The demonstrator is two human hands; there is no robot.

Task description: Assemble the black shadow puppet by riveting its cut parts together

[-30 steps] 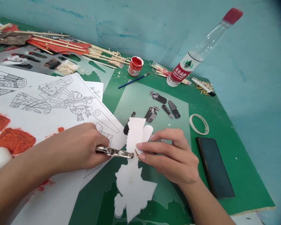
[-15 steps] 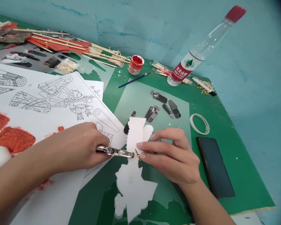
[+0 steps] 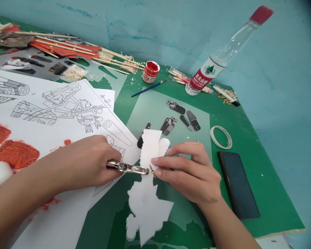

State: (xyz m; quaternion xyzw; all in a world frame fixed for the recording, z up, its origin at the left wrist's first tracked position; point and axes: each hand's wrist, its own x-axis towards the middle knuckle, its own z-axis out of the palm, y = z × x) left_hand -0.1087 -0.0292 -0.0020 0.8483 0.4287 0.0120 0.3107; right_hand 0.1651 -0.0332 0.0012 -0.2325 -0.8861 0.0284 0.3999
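My left hand (image 3: 100, 160) is closed around a silver nail clipper (image 3: 131, 168). Its tip points right, lying over the narrow part of a white paper cutout figure (image 3: 150, 147). A small brass split pin (image 3: 152, 171) with its legs spread apart sits in the cutout, just right of the clipper's tip. From the right, my right hand (image 3: 194, 171) grips the cutout, its fingertips beside the pin. Below the hands spreads the figure's wider, jagged lower part (image 3: 150, 202). How far the fingers reach underneath is hidden.
Black cut pieces (image 3: 169, 125) lie on a translucent sheet (image 3: 137, 112) beyond the cutout. Around it are a tape roll (image 3: 212, 138), phone (image 3: 238, 185), bottle (image 3: 203, 74), red paint jar (image 3: 150, 72) and paintbrush (image 3: 148, 88). Printed drawings (image 3: 75, 138) cover the left, with wooden sticks (image 3: 67, 48) behind.
Almost nothing differs. The lower part of the white cutout has shifted very slightly left; both hands and the nail clipper keep their places.
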